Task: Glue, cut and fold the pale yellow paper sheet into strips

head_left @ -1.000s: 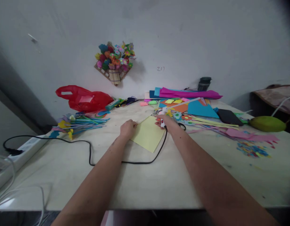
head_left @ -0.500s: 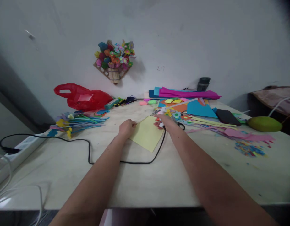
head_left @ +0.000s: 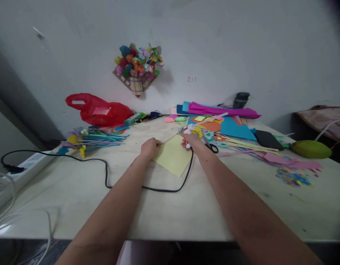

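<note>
Here's the yellow sheet point(head_left: 174, 156), lying at an angle on the pale tabletop point(head_left: 183, 217), right between my two hands. My left hand point(head_left: 150, 148) has its fingers drawn together on the sheet's left edge, and my right hand point(head_left: 190, 141) is wrapped round a white corded tool point(head_left: 189, 129), its metal end just at the sheet's far corner — whether it touches the paper, I can't tell. Out of the tool comes a black cord point(head_left: 164, 190), looping round the near side of the sheet, passing by my left forearm and running off to the white power strip point(head_left: 28, 167) at the left. Just beside my right wrist, there are the black-handled scissors point(head_left: 211, 148), with cut-out flowers point(head_left: 210, 135) close behind them. Further right lie a dark phone point(head_left: 268, 140) and a green, mango-shaped object point(head_left: 310, 148). Over on the left, a bundle of stemmed paper flowers point(head_left: 98, 141) rests in front of a red plastic bag point(head_left: 106, 112) — and up on the wall hangs a bright flower arrangement point(head_left: 138, 68).
</note>
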### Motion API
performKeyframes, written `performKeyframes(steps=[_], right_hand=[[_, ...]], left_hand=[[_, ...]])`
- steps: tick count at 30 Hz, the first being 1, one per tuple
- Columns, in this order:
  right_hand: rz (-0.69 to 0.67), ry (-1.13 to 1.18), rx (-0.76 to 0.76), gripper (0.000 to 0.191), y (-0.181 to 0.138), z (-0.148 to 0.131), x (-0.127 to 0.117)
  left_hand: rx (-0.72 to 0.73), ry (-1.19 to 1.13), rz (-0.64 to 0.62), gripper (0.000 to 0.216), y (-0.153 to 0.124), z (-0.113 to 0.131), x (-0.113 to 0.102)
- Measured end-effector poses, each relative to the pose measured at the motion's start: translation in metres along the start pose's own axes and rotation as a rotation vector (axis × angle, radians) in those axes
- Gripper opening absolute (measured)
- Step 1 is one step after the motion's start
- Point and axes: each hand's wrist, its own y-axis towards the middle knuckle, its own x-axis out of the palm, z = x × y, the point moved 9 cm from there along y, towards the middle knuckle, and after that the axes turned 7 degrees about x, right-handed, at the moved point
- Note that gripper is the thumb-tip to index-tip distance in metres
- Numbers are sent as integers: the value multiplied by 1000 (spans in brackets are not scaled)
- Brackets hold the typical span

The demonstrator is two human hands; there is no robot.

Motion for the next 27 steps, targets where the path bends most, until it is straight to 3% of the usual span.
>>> performKeyframes(steps=[16,27], right_hand=[[51,-100,-39,19,5,-8,-1],[36,128,41,18,2,8,-3]], left_hand=[[-16,-19,-12,29,-1,-1,0],[-41,-19,-24,30,-2,-2,-1]])
